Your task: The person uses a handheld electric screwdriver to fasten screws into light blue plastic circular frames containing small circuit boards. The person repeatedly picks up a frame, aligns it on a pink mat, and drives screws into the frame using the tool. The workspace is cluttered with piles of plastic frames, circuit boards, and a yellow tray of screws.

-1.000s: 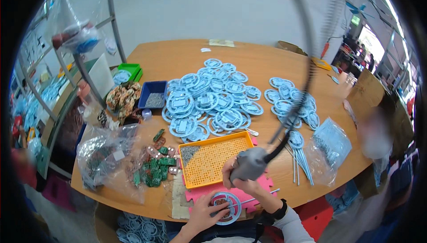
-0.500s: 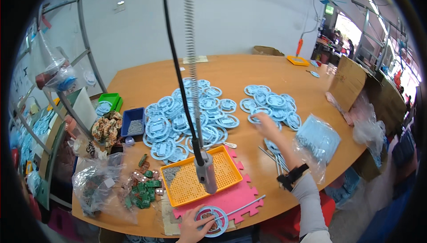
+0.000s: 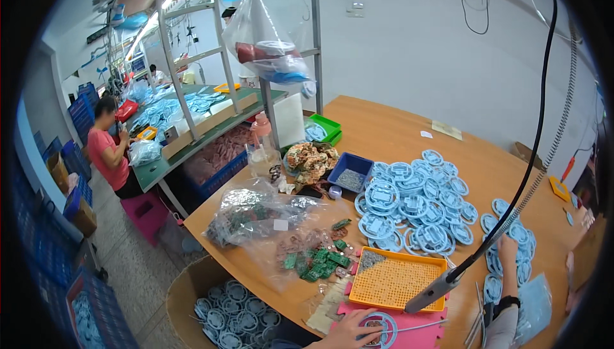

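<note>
My left hand holds a light blue ring-shaped plastic part at the near edge of the table, its fingers over a brown piece set inside the ring. A thin pale rod sticks out from it to the right, across a pink foam mat. Over on the right, my right hand reaches into a smaller pile of similar blue parts; its fingertips are too small and unclear to read. An electric screwdriver hangs on a cable above an orange tray with small grey screws.
A large pile of blue parts covers the table's middle. Green circuit boards, a plastic bag and a blue bin lie left. A carton of blue parts stands below. A person in pink sits at another bench.
The whole view has swung to the left, bringing the other bench and the carton into sight. My left hand stays on the ring part; my right hand is still at the smaller pile.
</note>
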`<act>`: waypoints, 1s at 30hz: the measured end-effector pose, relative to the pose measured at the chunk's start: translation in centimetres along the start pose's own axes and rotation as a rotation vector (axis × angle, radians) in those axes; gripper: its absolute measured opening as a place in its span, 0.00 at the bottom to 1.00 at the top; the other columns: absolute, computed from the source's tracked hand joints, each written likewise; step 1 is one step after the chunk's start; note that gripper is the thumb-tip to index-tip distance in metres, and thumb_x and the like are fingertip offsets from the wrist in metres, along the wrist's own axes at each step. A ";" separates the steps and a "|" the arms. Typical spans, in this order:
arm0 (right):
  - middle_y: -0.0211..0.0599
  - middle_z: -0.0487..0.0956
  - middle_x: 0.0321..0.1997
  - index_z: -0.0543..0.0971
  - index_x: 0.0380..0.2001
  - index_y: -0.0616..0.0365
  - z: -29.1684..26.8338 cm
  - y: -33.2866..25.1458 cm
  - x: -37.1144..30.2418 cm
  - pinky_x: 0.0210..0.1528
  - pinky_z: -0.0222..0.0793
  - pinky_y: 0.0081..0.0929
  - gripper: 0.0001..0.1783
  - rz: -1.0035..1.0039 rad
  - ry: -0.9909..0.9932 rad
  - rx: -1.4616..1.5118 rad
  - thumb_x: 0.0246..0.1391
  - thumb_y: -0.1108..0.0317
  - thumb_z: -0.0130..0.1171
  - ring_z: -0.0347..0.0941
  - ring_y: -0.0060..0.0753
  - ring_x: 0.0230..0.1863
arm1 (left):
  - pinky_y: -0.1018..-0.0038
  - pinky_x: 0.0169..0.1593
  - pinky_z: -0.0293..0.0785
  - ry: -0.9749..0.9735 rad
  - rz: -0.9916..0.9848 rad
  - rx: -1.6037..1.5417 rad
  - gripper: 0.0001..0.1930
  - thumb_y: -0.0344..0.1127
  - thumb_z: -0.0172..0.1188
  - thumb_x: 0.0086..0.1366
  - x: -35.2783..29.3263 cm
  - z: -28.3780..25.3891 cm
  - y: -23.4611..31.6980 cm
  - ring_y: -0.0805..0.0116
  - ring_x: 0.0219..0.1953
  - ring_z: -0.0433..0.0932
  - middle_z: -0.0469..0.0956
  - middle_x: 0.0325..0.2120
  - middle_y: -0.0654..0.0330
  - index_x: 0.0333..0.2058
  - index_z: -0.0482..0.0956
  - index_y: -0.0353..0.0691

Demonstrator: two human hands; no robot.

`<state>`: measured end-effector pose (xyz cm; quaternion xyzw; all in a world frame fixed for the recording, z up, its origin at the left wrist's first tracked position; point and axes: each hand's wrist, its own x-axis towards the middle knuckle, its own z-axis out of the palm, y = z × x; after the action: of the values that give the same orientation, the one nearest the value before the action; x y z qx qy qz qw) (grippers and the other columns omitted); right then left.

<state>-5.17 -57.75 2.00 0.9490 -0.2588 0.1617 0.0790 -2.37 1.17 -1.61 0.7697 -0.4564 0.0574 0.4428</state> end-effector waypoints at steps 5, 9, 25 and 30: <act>0.55 0.80 0.34 0.76 0.44 0.62 -2.6 1.1 -0.2 0.39 0.71 0.39 0.14 0.428 0.415 0.142 0.65 0.63 0.47 0.77 0.54 0.37 | 0.59 0.55 0.69 0.064 0.042 -0.007 0.10 0.43 0.66 0.53 0.1 -0.7 0.4 0.49 0.53 0.71 0.74 0.51 0.50 0.34 0.86 0.50; 0.55 0.80 0.37 0.75 0.49 0.65 -9.5 -1.8 -5.2 0.40 0.71 0.34 0.17 0.342 0.636 0.522 0.67 0.64 0.45 0.78 0.41 0.37 | 0.59 0.54 0.70 0.193 0.010 -0.082 0.14 0.39 0.67 0.52 0.8 -1.6 1.6 0.47 0.53 0.71 0.72 0.53 0.48 0.39 0.83 0.44; 0.44 0.77 0.31 0.76 0.42 0.67 -20.8 -36.1 -26.9 0.34 0.74 0.30 0.17 -0.563 0.179 0.910 0.54 0.65 0.59 0.75 0.43 0.29 | 0.65 0.65 0.53 -0.112 -0.403 -1.290 0.36 0.38 0.57 0.66 -2.3 -1.9 7.5 0.66 0.65 0.54 0.56 0.63 0.57 0.66 0.48 0.38; 0.35 0.68 0.57 0.77 0.50 0.50 -19.6 -36.9 -24.5 0.57 0.58 0.44 0.36 -0.570 -0.074 0.776 0.31 0.61 0.75 0.64 0.45 0.56 | 0.73 0.58 0.66 -0.068 -0.685 -1.379 0.23 0.38 0.47 0.72 -2.6 -4.9 5.9 0.72 0.56 0.68 0.69 0.55 0.61 0.62 0.59 0.37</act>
<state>-11.24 -10.25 9.35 0.9467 0.0885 0.1843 -0.2490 -6.72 5.34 3.77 0.4194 -0.1384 -0.4040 0.8011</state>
